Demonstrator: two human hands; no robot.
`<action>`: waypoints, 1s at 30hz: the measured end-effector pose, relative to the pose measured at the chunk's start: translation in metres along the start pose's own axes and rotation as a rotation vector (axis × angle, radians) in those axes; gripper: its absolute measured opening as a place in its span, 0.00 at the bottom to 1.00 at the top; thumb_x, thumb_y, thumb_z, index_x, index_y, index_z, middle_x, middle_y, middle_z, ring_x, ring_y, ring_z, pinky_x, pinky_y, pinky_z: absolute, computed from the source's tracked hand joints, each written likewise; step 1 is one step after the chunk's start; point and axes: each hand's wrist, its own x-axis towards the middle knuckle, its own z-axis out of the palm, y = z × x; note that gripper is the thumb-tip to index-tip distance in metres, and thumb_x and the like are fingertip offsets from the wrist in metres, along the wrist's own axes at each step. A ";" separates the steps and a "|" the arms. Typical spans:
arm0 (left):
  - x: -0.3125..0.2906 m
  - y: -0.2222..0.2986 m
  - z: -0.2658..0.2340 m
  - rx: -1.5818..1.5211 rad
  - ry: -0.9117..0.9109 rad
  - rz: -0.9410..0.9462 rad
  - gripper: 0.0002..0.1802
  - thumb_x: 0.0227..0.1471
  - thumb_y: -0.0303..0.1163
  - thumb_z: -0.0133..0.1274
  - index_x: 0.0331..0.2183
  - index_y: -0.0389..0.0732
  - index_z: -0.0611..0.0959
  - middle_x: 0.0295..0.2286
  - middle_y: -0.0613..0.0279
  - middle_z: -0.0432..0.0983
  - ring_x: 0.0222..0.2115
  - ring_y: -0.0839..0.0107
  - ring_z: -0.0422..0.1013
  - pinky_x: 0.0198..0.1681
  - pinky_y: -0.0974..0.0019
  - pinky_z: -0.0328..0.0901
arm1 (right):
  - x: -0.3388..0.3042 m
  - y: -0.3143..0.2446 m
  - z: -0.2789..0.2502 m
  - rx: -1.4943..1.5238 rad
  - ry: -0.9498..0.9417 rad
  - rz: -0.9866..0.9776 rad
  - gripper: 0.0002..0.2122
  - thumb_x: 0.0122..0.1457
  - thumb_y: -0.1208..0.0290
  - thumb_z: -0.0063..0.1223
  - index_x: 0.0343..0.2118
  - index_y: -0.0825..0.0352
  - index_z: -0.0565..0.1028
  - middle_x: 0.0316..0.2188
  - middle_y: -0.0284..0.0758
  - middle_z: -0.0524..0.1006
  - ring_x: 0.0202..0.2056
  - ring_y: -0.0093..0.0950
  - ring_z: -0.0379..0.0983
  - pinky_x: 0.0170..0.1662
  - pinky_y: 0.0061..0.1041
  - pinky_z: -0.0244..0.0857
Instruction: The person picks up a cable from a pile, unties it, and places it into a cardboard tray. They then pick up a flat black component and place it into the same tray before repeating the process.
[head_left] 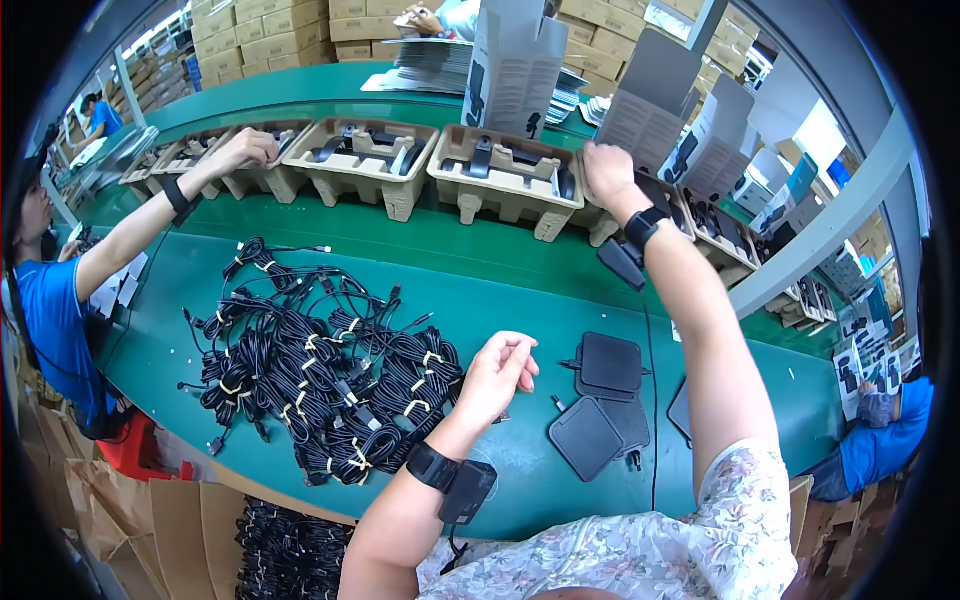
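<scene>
My left hand hovers over the green table just right of a big heap of black bundled cables. Its fingers are curled together, and nothing shows in them. My right hand reaches far forward, with closed fingers on the near-left rim of a brown pulp tray; the fingertips are partly hidden. Directly left of it stands another pulp tray holding black parts. Between my arms lie several flat black square pads, some stacked, with short plugs or cords.
More pulp trays line the far side of the table. Open printed boxes stand behind them. At left, a co-worker's hand touches a tray. A cardboard carton of cables sits below the near edge. A metal post rises at right.
</scene>
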 end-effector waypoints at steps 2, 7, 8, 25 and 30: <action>0.001 0.000 0.002 0.009 0.002 0.009 0.12 0.58 0.36 0.42 0.38 0.38 0.72 0.24 0.64 0.70 0.21 0.80 0.66 0.27 0.76 0.64 | 0.002 0.000 0.012 0.129 -0.009 0.163 0.08 0.52 0.73 0.42 0.31 0.69 0.73 0.28 0.46 0.76 0.34 0.42 0.74 0.37 0.38 0.68; 0.001 -0.001 -0.001 0.022 0.008 0.028 0.11 0.58 0.35 0.42 0.38 0.38 0.72 0.24 0.64 0.70 0.21 0.80 0.67 0.26 0.76 0.64 | 0.006 0.005 0.027 0.383 -0.021 0.408 0.11 0.52 0.71 0.45 0.34 0.74 0.71 0.32 0.52 0.75 0.36 0.46 0.72 0.40 0.38 0.66; 0.002 -0.003 0.000 0.033 0.006 0.025 0.11 0.58 0.35 0.43 0.38 0.38 0.72 0.24 0.64 0.70 0.21 0.80 0.67 0.26 0.76 0.64 | 0.011 0.013 0.028 0.377 -0.018 0.415 0.11 0.52 0.71 0.45 0.34 0.74 0.71 0.32 0.52 0.75 0.36 0.46 0.72 0.40 0.38 0.66; 0.000 -0.004 -0.001 0.086 -0.021 0.036 0.09 0.57 0.29 0.43 0.39 0.36 0.71 0.24 0.63 0.71 0.21 0.80 0.66 0.26 0.76 0.64 | -0.026 0.033 0.047 0.262 0.097 0.003 0.08 0.52 0.69 0.48 0.26 0.67 0.76 0.31 0.43 0.73 0.37 0.43 0.69 0.41 0.37 0.63; 0.005 -0.007 0.001 0.092 -0.022 0.033 0.08 0.56 0.27 0.43 0.38 0.36 0.71 0.23 0.64 0.71 0.20 0.80 0.66 0.25 0.76 0.64 | -0.040 0.033 0.054 0.335 0.359 -0.035 0.06 0.51 0.71 0.49 0.26 0.66 0.65 0.25 0.40 0.70 0.33 0.40 0.68 0.35 0.36 0.62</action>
